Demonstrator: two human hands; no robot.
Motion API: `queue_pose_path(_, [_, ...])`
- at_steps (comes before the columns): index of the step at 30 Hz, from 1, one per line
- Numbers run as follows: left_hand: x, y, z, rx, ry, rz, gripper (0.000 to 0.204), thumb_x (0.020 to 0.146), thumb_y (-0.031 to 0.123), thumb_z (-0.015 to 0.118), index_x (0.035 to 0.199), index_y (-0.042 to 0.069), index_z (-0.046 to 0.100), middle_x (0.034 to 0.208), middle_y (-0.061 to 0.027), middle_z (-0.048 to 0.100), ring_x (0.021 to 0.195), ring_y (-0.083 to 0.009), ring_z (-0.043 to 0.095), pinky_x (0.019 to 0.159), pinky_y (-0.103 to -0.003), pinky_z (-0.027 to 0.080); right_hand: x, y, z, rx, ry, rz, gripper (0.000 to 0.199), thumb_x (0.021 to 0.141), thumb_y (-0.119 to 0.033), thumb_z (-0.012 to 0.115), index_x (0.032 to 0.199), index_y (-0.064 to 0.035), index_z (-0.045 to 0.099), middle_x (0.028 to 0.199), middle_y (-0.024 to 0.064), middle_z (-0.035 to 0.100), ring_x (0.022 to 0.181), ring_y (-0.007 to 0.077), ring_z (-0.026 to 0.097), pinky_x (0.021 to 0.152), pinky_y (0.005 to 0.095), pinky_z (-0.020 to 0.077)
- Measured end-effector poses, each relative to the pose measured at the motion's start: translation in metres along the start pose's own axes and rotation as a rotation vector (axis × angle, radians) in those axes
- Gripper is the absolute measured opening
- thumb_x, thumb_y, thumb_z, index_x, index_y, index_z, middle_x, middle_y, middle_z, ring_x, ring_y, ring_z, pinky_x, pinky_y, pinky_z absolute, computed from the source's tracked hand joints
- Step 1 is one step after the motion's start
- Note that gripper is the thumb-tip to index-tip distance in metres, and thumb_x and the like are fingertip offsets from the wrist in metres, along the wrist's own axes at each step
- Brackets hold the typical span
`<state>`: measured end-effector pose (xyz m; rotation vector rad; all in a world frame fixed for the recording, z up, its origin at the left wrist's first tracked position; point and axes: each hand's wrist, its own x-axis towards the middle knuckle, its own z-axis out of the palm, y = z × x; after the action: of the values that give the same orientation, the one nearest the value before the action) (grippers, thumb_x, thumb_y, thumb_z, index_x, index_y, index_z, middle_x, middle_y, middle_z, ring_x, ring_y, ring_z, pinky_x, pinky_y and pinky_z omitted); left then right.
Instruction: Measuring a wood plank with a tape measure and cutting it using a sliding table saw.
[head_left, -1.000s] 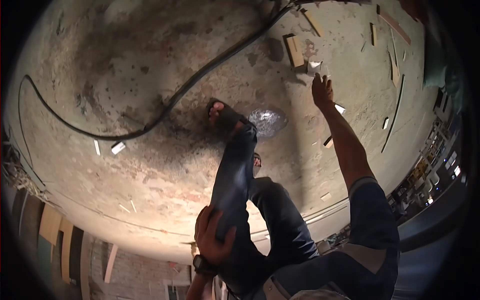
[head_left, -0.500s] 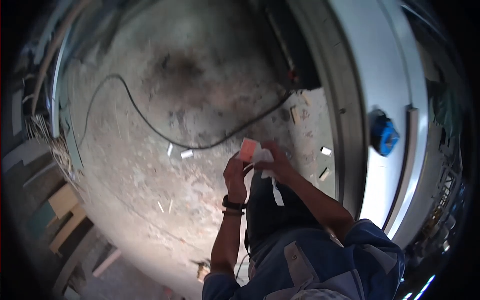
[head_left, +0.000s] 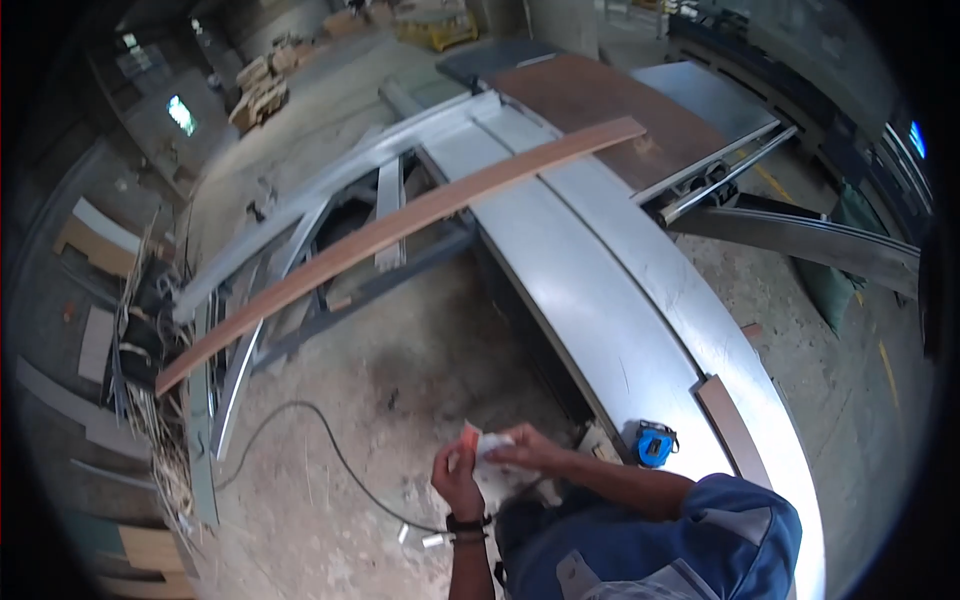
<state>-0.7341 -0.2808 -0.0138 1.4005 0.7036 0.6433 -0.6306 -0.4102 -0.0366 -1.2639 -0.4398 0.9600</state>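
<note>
My left hand (head_left: 457, 480), with dark bands at its wrist, is closed around a small orange-red packet (head_left: 469, 437) in front of my body. Close beside it my right hand (head_left: 528, 449) pinches a white, paper-like piece (head_left: 492, 443) that meets the packet. The fingers hide parts of both items, and their exact kind cannot be made out. Nearest to my right forearm, a blue tape measure (head_left: 656, 444) sits on the long metal machine table (head_left: 600, 290).
Across the machine table and its side frame lies a long reddish-brown board (head_left: 420, 212). A short wood strip (head_left: 732, 425) rests right of the tape measure. A black cable (head_left: 345, 465) curves over the floor; scrap strips (head_left: 170, 470) pile at left.
My view has lifted from the floor, so the machine table and long board now show. Both hands appear lower in view, still holding the packet and the white piece close together.
</note>
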Motion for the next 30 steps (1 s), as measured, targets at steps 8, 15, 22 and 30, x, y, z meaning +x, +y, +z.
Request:
queue_pose_path(8, [0.086,0.048,0.020,-0.120,-0.068,0.073,0.021,0.086,0.001,0.067,0.106,-0.002,0.067,0.106,-0.0064,0.064,0.085,-0.0110,0.059,0.074,-0.025,0.049,0.071,-0.107,-0.019,0.074,-0.045,0.032,0.014,0.081,-0.005,0.069,0.094,-0.0022,0.072,0.082,-0.0009,0.069,0.077,0.0059,0.060,0.071,0.0236,0.0475])
queue_pose_path(15, [0.163,0.049,0.006,0.013,-0.159,0.211,0.022,0.086,0.003,0.069,0.106,-0.003,0.068,0.115,-0.0096,0.062,0.092,-0.0134,0.061,0.081,-0.025,0.048,0.147,-0.105,0.007,0.024,-0.068,0.020,0.020,0.083,-0.005,0.064,0.101,-0.0001,0.070,0.086,-0.0008,0.068,0.080,0.0054,0.058,0.072,0.0227,0.0476])
queue_pose_path(22, [0.278,0.061,-0.039,-0.018,-0.415,-0.038,0.019,0.093,0.010,0.061,0.101,-0.006,0.068,0.107,-0.0070,0.063,0.090,-0.0105,0.059,0.076,-0.023,0.047,0.243,-0.129,0.030,-0.035,-0.042,0.080,0.024,0.080,-0.004,0.059,0.102,-0.0004,0.070,0.085,-0.0012,0.067,0.079,0.0062,0.058,0.072,0.0230,0.0474])
queue_pose_path(30, [0.379,0.054,-0.041,-0.147,-0.206,-0.212,0.019,0.091,0.010,0.060,0.090,-0.008,0.067,0.103,-0.0046,0.062,0.078,-0.0098,0.060,0.065,-0.024,0.050,0.312,-0.124,0.021,-0.083,0.421,0.012,0.018,0.077,-0.010,0.057,0.089,-0.0019,0.068,0.074,-0.0011,0.061,0.068,0.0089,0.056,0.061,0.0244,0.0442])
